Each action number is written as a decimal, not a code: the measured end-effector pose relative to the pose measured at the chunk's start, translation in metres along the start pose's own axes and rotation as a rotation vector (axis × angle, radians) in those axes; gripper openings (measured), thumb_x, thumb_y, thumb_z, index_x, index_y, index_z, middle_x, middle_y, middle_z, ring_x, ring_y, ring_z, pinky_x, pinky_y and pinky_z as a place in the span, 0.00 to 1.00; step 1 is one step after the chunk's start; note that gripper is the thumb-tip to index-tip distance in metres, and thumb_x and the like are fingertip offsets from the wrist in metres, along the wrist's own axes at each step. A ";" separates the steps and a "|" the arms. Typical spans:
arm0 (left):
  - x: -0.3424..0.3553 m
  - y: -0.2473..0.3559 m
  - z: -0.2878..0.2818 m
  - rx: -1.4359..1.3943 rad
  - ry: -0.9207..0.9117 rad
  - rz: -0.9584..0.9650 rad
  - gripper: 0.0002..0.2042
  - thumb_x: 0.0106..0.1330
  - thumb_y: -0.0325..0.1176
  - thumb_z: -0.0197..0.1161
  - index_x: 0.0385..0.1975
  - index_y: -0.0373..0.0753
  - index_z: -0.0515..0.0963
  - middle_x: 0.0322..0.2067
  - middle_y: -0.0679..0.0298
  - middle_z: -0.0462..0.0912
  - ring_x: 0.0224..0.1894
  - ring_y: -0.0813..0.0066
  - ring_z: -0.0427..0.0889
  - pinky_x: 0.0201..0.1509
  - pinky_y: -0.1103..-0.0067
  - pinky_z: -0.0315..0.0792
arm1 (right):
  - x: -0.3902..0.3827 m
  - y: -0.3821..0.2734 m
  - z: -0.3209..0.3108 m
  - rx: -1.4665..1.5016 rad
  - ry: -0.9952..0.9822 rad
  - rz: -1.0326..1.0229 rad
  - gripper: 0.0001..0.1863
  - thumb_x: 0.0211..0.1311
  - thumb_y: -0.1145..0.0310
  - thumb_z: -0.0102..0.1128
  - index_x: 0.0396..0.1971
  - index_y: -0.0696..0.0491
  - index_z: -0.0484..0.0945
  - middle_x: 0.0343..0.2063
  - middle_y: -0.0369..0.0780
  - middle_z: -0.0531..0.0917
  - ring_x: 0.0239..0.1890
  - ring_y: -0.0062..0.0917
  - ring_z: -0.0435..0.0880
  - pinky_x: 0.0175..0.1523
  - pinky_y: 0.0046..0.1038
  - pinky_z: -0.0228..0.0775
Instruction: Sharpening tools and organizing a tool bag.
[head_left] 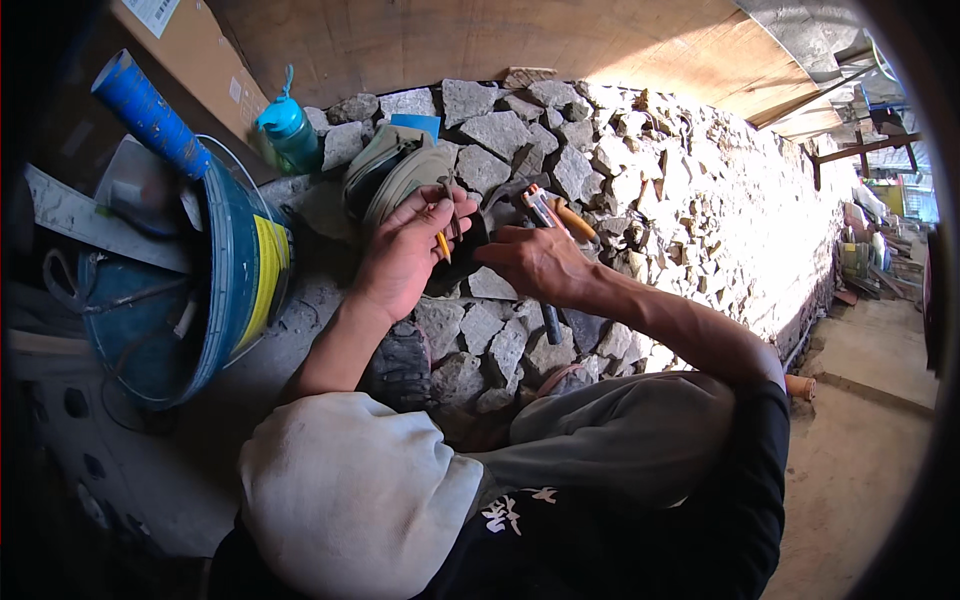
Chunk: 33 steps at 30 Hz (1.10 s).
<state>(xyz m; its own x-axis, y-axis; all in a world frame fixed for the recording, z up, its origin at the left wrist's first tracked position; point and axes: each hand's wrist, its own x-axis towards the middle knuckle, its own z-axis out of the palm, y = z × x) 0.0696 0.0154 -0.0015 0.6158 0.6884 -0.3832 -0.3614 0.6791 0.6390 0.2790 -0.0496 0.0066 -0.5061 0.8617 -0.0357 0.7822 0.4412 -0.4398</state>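
At the far left a blue plastic bucket [235, 280] is seen tipped on its side, with a blue-wrapped handle [150, 115] sticking out above it. Just right of the bucket a teal water bottle [288, 125] is stood against the brown cardboard sheet [190, 50], and beside the bottle a grey-green bag [395, 170] is laid on the stones. The left hand [405, 250] is held over the lower edge of that bag with its fingers curled, and a short yellow pencil [442, 245] is gripped between them, its tip pointing down. A dark object is partly covered between the two hands; what it is cannot be told. The right hand [535, 262] is closed around the dark handle of a tool [550, 320], which runs down below the palm, while the tool's head is seen above the knuckles near an orange-and-white piece [545, 210]. Both hands are held above the bed of rough grey stone setts [600, 170], which stretches away to the right into bright sunlight. In the foreground a bent knee in pale cloth [350, 490] is seen.
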 end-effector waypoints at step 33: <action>-0.014 0.004 -0.010 -0.154 0.065 0.137 0.22 0.72 0.29 0.50 0.66 0.50 0.63 0.44 0.61 0.80 0.43 0.75 0.80 0.45 0.77 0.75 | 0.013 0.027 -0.088 1.234 0.138 0.398 0.13 0.64 0.76 0.58 0.48 0.61 0.75 0.37 0.45 0.84 0.44 0.29 0.86 0.51 0.29 0.78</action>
<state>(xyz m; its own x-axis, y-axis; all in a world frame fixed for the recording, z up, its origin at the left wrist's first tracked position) 0.0524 0.0117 -0.0006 0.5093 0.7882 -0.3454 -0.5441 0.6059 0.5805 0.3257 -0.0046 0.0736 -0.2198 0.9301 -0.2943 -0.0160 -0.3051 -0.9522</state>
